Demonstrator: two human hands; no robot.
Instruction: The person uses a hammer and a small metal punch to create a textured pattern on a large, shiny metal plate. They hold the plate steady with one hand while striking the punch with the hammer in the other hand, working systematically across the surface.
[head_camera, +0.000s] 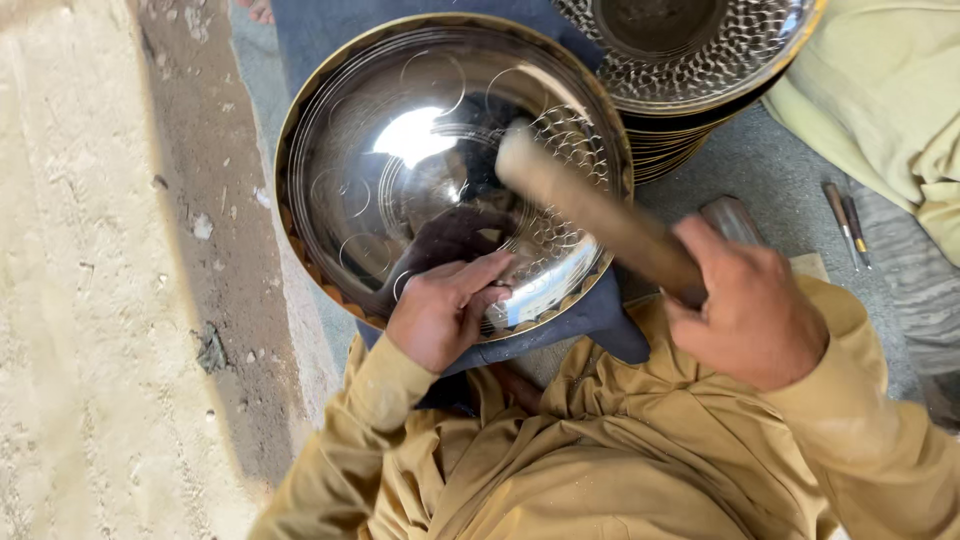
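A large shiny metal bowl (400, 150) with a brass-coloured rim lies tilted on a dark blue cloth (590, 320). Part of its inner wall carries a dimpled hammered pattern, the rest faint scribed circles. My left hand (445, 310) rests on the bowl's near rim, fingers pressed flat on the inside surface; whether it pinches a small tool is hidden. My right hand (745, 315) is shut on a wooden hammer handle (600, 215), which is blurred over the bowl's right side. The hammer's head cannot be made out.
A stack of hammered metal bowls (690, 60) stands at the top right. Two thin pencil-like tools (848, 222) lie on the grey floor at right, beside a pale yellow cloth (890, 100). A rough sandy concrete step (100, 300) runs along the left.
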